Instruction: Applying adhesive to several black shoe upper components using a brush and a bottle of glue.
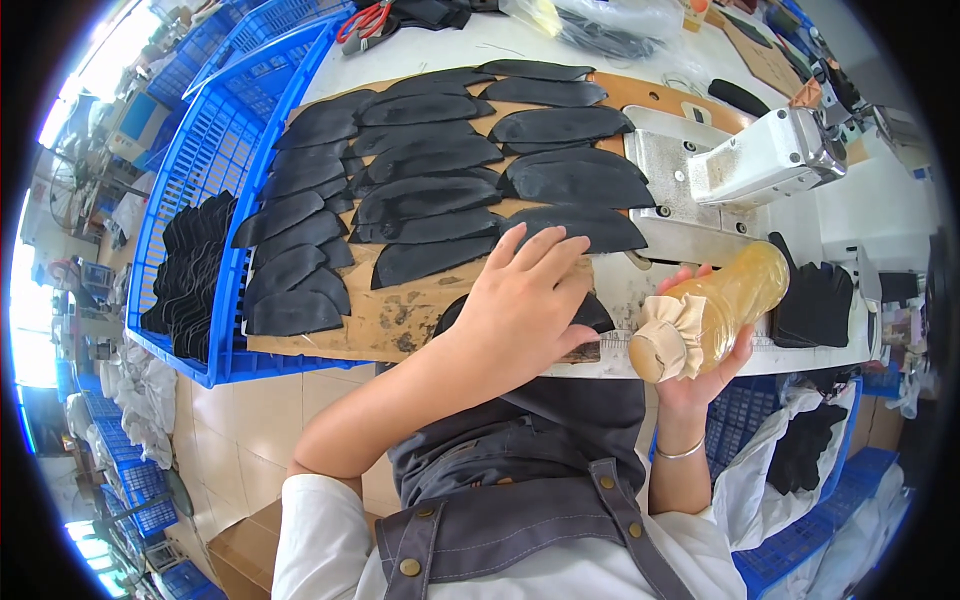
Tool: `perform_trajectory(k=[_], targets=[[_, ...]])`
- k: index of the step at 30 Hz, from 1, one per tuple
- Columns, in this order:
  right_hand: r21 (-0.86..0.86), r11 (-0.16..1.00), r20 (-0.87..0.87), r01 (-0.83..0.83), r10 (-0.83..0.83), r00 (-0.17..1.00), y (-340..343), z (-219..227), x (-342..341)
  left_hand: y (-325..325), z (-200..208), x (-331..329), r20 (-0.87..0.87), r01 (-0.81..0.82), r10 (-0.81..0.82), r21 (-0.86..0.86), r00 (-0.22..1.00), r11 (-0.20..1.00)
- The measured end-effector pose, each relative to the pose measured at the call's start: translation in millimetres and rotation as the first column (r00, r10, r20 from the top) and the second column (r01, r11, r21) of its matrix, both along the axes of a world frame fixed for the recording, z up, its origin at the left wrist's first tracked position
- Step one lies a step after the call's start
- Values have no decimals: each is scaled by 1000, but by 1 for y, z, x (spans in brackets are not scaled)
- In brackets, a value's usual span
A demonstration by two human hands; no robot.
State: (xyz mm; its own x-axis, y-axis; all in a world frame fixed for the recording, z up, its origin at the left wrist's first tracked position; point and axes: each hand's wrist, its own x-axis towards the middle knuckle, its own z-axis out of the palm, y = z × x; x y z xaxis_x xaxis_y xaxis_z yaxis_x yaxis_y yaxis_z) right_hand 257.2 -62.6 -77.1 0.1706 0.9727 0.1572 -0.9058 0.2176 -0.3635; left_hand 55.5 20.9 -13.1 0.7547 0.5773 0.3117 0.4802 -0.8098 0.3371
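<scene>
Bottle (745,290): clear, glossy plastic. Cover (675,335): matt, wrinkled, cloth-like. Pieces (430,205): black, leather-like, mostly matt with a slight sheen. Basket (225,365): smooth blue plastic. Machine (760,155): white-painted metal. Bracelet (680,452): polished metal. Apron (500,535): matt cloth, shiny metal snaps (410,567).

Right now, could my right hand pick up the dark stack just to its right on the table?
Probably not: your right hand is occupied gripping the amber bottle. Otherwise, the dark stack sits close by, with most of it uncovered.
</scene>
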Motion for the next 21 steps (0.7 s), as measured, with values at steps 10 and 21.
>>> perform_trajectory(k=[10,21], targets=[[-61,998,-110,20,-26,994,0,-2,-1,-6,2,0,-6,0,0,22,1000,1000],[-75,997,-122,20,-29,992,-1,-2,-1,-5,-2,14,68,23,-22,-24,997,999]])
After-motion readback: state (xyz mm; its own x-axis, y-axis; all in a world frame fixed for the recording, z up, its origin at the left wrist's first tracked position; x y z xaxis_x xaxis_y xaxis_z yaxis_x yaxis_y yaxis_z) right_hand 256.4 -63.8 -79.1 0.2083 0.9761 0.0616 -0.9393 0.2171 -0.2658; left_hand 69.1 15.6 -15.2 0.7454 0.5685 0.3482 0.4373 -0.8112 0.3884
